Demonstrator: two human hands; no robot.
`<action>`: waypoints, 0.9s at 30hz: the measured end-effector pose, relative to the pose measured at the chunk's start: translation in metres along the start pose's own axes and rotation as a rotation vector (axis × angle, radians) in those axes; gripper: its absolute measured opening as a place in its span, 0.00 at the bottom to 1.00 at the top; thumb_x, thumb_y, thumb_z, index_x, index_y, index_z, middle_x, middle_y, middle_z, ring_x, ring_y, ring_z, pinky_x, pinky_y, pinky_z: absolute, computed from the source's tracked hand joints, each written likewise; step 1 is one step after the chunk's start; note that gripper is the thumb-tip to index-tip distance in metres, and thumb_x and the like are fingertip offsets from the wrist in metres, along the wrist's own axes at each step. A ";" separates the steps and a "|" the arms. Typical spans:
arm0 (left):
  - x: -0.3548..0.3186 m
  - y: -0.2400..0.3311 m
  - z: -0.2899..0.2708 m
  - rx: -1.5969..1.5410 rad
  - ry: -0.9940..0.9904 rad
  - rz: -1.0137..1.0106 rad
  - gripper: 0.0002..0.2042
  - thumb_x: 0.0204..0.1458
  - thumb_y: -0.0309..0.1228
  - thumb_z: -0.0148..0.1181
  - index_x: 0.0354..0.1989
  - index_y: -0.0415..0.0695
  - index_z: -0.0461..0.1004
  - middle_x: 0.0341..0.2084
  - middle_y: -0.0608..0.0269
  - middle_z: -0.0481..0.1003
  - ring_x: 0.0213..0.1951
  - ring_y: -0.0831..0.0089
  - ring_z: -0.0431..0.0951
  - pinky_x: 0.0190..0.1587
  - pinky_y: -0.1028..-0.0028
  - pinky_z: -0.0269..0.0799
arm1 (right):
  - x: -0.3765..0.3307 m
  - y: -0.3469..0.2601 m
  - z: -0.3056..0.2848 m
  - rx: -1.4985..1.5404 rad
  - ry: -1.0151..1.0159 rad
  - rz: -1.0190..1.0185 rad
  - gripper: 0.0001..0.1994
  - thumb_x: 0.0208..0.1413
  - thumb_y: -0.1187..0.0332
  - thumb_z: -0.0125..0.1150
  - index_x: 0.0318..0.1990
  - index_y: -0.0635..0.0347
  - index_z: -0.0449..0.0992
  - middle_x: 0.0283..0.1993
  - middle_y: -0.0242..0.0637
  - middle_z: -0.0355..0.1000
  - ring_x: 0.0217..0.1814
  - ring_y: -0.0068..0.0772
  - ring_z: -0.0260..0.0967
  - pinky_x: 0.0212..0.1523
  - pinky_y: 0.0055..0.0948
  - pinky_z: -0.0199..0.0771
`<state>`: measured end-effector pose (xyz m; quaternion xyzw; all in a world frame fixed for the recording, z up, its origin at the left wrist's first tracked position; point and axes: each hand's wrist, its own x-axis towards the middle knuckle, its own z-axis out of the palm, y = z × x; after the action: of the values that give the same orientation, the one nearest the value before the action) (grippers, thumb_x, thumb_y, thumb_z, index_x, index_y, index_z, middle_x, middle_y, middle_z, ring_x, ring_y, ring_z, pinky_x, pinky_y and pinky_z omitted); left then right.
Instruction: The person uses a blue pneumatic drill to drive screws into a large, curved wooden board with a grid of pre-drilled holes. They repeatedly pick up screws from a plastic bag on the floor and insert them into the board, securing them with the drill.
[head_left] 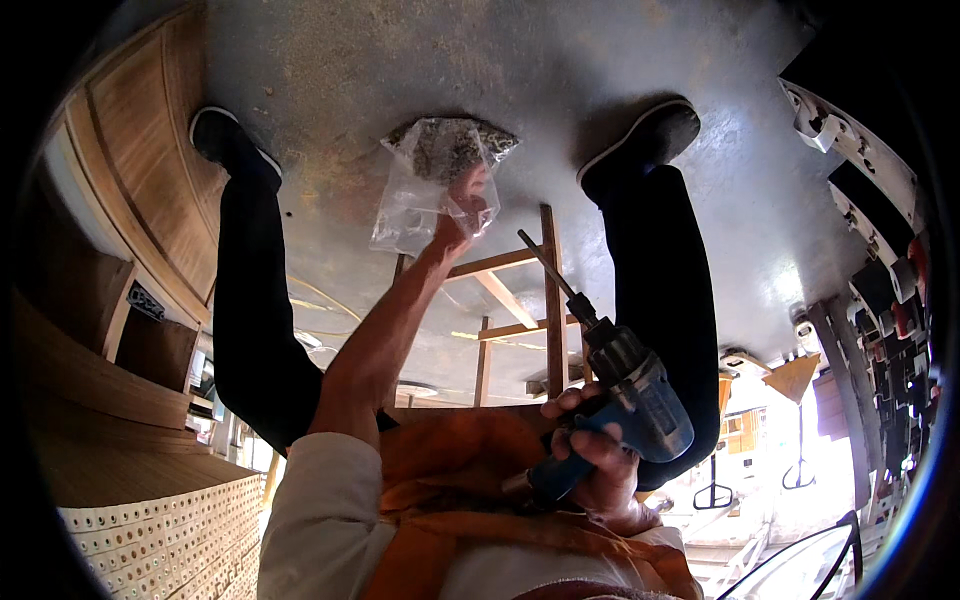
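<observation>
My left hand (468, 205) reaches into a clear plastic bag (400, 215) lying on the grey floor, between my feet. Small, dark, metallic-looking pieces (445, 150), perhaps screws, fill the far end of the bag. Plastic partly covers my fingers, so whether they pinch anything is hidden. Closer to my body on the right, my right hand (605, 465) is wrapped round the handle of a blue power drill (650, 405). A long, thin bit (545, 262) sticks out of its chuck, pointing up and left, away from me. The drill is clear of the bag.
A wooden frame with slim legs (554, 300) stands below me, between my knees. Wooden panels and cabinet parts (150, 150) line the left side, above stacked pieces with rows of holes (165, 530). Dark and metal items (880, 230) crowd the right edge.
</observation>
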<state>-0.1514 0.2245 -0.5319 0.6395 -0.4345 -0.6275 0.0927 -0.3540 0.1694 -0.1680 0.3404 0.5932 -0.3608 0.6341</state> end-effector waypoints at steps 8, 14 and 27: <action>0.031 0.051 0.033 -0.598 -0.074 -0.451 0.32 0.53 0.40 0.57 0.61 0.34 0.56 0.40 0.48 0.77 0.49 0.62 0.74 0.54 0.66 0.68 | -0.003 0.002 -0.002 -0.002 0.011 -0.007 0.23 0.45 0.78 0.60 0.52 0.61 0.66 0.47 0.41 0.69 0.53 0.39 0.70 0.33 0.25 0.73; 0.037 0.061 0.057 0.014 -0.060 -0.238 0.34 0.47 0.34 0.64 0.62 0.37 0.57 0.54 0.47 0.67 0.55 0.59 0.69 0.57 0.66 0.63 | 0.002 0.000 0.004 0.007 0.009 -0.020 0.25 0.43 0.78 0.60 0.53 0.62 0.65 0.47 0.43 0.69 0.52 0.39 0.70 0.33 0.25 0.73; 0.010 0.091 0.062 0.216 0.080 -0.186 0.20 0.43 0.36 0.63 0.42 0.35 0.71 0.35 0.42 0.75 0.43 0.47 0.74 0.48 0.57 0.68 | -0.003 0.004 0.000 -0.039 0.021 -0.036 0.26 0.39 0.79 0.58 0.52 0.61 0.65 0.47 0.41 0.69 0.52 0.39 0.69 0.32 0.25 0.72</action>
<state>-0.2477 0.1889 -0.4907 0.7079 -0.4341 -0.5569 -0.0178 -0.3507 0.1711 -0.1646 0.3209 0.6128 -0.3571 0.6277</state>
